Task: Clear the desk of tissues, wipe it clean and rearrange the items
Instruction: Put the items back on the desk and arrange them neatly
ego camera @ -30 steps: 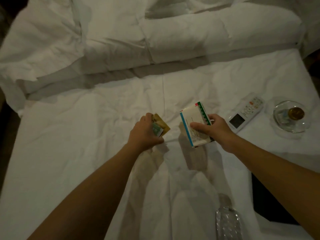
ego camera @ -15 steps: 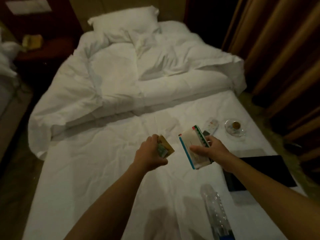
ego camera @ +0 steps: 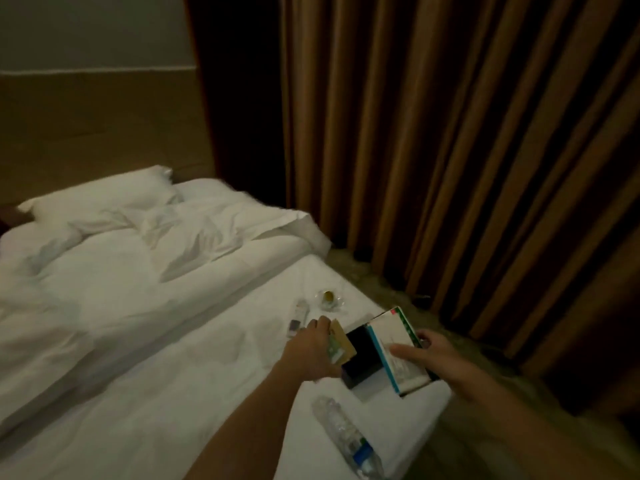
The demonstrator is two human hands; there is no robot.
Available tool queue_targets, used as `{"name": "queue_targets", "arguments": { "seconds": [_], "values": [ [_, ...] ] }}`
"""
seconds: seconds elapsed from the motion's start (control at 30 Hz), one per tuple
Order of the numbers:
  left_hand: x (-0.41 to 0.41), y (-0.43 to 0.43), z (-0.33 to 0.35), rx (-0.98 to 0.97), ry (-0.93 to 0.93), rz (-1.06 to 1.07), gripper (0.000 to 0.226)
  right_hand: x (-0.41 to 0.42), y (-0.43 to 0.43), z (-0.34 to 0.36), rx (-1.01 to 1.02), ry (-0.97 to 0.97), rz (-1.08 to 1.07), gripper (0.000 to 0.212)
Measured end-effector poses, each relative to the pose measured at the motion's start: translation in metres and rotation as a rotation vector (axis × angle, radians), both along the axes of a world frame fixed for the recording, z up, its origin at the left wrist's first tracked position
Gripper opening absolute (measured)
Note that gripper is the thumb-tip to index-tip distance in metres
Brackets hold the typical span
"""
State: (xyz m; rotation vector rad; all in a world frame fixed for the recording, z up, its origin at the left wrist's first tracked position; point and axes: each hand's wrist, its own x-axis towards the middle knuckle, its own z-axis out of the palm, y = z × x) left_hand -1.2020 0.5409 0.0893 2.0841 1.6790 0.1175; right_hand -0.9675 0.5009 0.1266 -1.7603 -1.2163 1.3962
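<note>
Both hands hold small packs above the white bed [ego camera: 166,348].
A plastic bottle [ego camera: 346,436] lies nearer than the fingers. The left hand [ego camera: 311,353] grips a gold packet [ego camera: 342,342]; the right hand [ego camera: 441,356] pinches a white box [ego camera: 393,341]. Between them lies a dark flat thing [ego camera: 360,358], perhaps a tablet. Past the left fingertips lie a remote [ego camera: 298,317] and a glass dish [ego camera: 328,300].

Left: wide stretch of sheet [ego camera: 156,393], open passage.
Far: bunched duvet [ego camera: 138,271] rises across the bed.
Ahead: remote [ego camera: 297,318] and glass ashtray [ego camera: 328,299], slim gap between.
Corner: black slab [ego camera: 362,367], crowded over by left hand [ego camera: 310,351] gripping gold pack [ego camera: 341,341] and right hand [ego camera: 440,355] gripping white box [ego camera: 394,344].
Near edge: bottle [ego camera: 349,441] lying flat.
Right: curtain [ego camera: 450,168] walls it off.
</note>
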Motion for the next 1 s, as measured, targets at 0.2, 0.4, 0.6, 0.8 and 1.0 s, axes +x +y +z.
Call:
{"name": "queue_targets", "arguments": {
  "seconds": [0.2, 0.4, 0.6, 0.8, 1.0],
  "values": [
    [0.151, -0.006, 0.040, 0.061, -0.080, -0.331, 0.091, 0.123, -0.083, 0.042, 0.086, -0.076, -0.298, 0.034],
    [0.315, -0.066, 0.067, 0.113, -0.058, -0.672, 0.089, 0.245, -0.198, 0.053, 0.081, -0.101, -0.591, 0.055],
    [0.480, -0.177, 0.083, 0.150, -0.054, -0.960, 0.090, 0.358, -0.351, 0.066, 0.087, -0.136, -0.839, 0.075],
    [0.622, -0.304, 0.094, 0.160, -0.123, -1.231, 0.091, 0.441, -0.499, 0.074, 0.090, -0.137, -1.085, 0.072],
    [0.727, -0.422, 0.091, 0.168, -0.088, -1.497, 0.090, 0.472, -0.618, 0.062, 0.083, -0.132, -1.406, 0.076]
  ]
}}
